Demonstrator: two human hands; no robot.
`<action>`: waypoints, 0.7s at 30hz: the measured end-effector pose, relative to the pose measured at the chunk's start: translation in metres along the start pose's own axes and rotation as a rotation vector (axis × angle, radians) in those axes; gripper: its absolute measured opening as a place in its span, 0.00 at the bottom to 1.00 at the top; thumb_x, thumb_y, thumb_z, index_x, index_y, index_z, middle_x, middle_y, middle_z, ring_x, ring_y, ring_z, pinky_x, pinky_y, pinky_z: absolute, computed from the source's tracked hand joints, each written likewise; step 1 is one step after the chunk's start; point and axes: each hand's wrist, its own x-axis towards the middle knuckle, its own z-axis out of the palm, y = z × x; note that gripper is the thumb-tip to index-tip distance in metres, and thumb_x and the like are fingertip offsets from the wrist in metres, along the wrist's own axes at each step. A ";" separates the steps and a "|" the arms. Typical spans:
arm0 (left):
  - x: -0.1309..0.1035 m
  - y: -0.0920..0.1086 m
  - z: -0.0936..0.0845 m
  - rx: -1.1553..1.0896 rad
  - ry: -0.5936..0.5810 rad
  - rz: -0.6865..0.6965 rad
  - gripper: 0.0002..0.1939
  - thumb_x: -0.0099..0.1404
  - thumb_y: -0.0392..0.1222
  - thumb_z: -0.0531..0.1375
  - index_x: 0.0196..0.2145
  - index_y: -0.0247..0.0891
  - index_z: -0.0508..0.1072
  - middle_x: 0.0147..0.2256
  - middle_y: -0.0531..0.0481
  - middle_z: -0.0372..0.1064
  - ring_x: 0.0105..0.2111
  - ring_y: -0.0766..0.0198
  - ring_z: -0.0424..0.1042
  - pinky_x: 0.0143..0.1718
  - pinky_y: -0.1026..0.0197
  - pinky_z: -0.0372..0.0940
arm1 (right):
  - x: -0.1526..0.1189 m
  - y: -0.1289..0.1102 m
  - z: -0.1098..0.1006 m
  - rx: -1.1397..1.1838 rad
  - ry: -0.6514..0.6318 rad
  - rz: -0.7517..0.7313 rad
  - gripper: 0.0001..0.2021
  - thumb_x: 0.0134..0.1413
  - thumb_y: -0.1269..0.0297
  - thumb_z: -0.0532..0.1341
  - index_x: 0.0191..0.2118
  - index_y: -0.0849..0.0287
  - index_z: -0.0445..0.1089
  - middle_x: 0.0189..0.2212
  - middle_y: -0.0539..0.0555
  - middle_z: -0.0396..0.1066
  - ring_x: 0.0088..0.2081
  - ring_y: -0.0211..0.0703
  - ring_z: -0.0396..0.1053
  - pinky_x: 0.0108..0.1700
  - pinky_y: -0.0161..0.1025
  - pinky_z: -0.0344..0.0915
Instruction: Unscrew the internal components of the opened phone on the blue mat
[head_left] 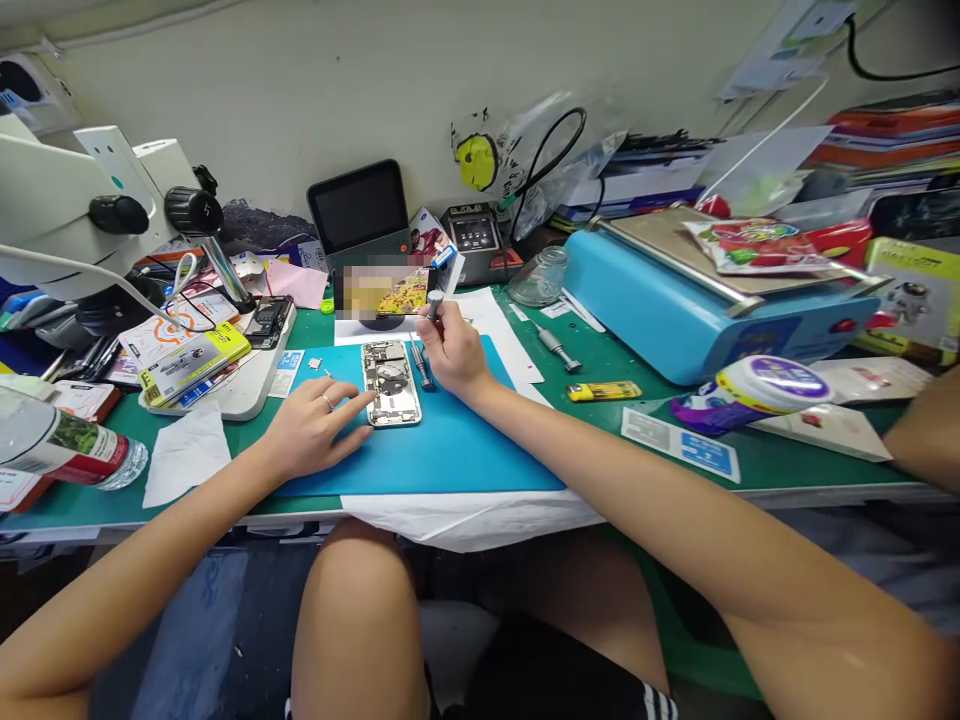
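L hand (324, 425) half-open, gripping nth, fingertips at opened phone (393, 385) nr back edge of blue mat (450, 460); R hand (457, 352) curled round screwdriver (434, 303).

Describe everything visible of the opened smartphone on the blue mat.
The opened smartphone lies flat on the blue mat, lengthwise away from the camera. Its pale, metallic-looking frame has rounded corners; silvery and dark components show inside, too small to identify. The left hand appears to touch its left edge.
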 end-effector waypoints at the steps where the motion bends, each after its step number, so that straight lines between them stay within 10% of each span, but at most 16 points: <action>1: -0.008 0.004 -0.006 0.012 -0.001 -0.012 0.20 0.73 0.48 0.58 0.58 0.36 0.71 0.50 0.37 0.74 0.46 0.49 0.74 0.48 0.46 0.70 | 0.000 0.001 0.000 -0.005 0.007 -0.006 0.25 0.67 0.36 0.47 0.45 0.54 0.64 0.33 0.56 0.75 0.33 0.50 0.74 0.34 0.44 0.68; 11: -0.149 -0.001 -0.065 0.225 -0.176 -0.025 0.46 0.63 0.52 0.68 0.72 0.45 0.52 0.62 0.36 0.68 0.63 0.40 0.67 0.62 0.40 0.67 | 0.001 0.005 -0.002 0.045 0.054 -0.036 0.25 0.68 0.38 0.46 0.49 0.55 0.63 0.42 0.60 0.76 0.43 0.52 0.77 0.44 0.48 0.73; 21: -0.153 -0.014 -0.049 0.141 -0.189 -0.205 0.45 0.61 0.63 0.66 0.71 0.60 0.53 0.73 0.54 0.43 0.70 0.40 0.54 0.68 0.30 0.53 | 0.007 0.004 -0.007 0.000 -0.087 -0.110 0.32 0.65 0.32 0.42 0.48 0.56 0.65 0.39 0.59 0.75 0.38 0.49 0.75 0.41 0.47 0.73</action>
